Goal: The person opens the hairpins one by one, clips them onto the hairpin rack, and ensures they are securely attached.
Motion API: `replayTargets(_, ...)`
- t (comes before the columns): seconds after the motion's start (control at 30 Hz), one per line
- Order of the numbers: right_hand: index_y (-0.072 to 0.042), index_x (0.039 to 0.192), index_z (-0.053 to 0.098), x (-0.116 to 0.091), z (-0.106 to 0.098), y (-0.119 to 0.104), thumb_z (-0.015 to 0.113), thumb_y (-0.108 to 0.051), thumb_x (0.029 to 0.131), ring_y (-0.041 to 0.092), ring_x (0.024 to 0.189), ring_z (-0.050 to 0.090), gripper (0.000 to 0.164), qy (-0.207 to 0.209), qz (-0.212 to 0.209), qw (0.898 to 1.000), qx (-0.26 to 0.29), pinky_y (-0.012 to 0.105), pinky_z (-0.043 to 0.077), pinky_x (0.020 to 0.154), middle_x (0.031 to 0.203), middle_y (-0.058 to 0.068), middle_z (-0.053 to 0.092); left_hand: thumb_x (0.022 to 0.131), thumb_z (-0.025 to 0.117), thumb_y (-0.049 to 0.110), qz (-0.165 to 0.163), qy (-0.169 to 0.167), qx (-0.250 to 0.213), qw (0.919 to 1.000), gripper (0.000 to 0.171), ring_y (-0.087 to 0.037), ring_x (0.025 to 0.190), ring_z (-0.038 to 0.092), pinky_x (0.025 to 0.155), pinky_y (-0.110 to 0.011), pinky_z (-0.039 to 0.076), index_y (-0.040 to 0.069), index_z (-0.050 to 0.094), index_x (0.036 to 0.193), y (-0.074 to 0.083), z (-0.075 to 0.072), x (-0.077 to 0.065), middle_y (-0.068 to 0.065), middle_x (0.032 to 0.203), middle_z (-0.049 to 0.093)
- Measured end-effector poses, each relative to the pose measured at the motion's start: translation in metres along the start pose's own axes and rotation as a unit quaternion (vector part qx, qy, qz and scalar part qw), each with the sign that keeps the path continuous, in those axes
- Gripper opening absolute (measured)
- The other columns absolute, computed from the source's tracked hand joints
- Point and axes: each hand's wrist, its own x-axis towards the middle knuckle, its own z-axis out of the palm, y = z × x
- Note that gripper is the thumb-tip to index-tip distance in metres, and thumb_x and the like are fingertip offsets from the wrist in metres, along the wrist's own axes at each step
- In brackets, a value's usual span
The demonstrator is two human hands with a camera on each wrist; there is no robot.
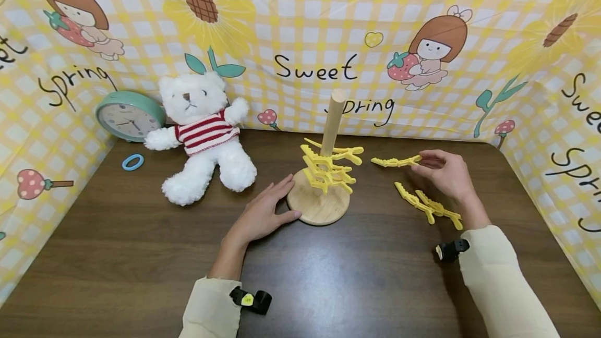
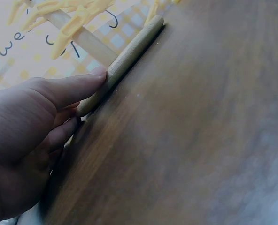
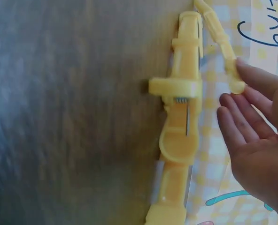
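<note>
We hold the round wood base (image 1: 320,214) w/ our L hand (image 1: 263,216); our R hand (image 1: 446,173) pinches a yellow clip (image 1: 394,163) nr 2 more clips (image 1: 415,202).

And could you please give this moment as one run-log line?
left hand: holds wooden stand | right hand: pinches yellow clip | table: two loose clips

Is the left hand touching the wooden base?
Touching: the left wrist view shows the left hand with its thumb tip against the rim of the wooden base.
</note>
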Motion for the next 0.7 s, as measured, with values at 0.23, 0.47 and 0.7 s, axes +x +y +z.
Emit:
replayTargets(0.23,0.004,0.131,0.064,-0.002,0.004,-0.008,0.078,-0.028,0.092,-0.007,0.094,0.061,0.053,0.041,-0.005,0.998,0.047,0.008,0.05,0.076,0.125,0.026,0.066,0.094,0.073,0.039,-0.001,-0.001,0.001,1.0,0.08,-0.03,0.153,0.016,0.124,-0.05,0.015,0.009,0.036,0.158,-0.001,0.001,0.001,0.001,0.166,0.024)
replayTargets(0.47,0.004,0.133,0.064,-0.002,0.006,-0.014,0.078,-0.022,0.092,-0.015,0.086,0.059,0.052,0.06,-0.019,0.996,0.063,0.008,0.051,0.075,0.12,0.029,0.067,0.094,0.073,0.039,0.0,0.0,0.0,1.0,0.08,-0.029,0.153,0.016,0.124,-0.049,0.014,0.009,0.036,0.158,-0.001,0.001,0.001,0.001,0.166,0.024)
replayTargets(0.7,0.003,0.129,0.066,-0.004,0.006,-0.022,0.08,-0.024,0.09,-0.007,0.087,0.064,0.049,0.065,-0.027,0.994,0.082,0.009,0.052,0.075,0.107,0.013,0.071,0.094,0.073,0.039,0.002,-0.001,0.003,1.0,0.08,-0.029,0.153,0.016,0.124,-0.049,0.014,0.008,0.036,0.158,-0.001,0.001,0.001,0.0,0.166,0.024)
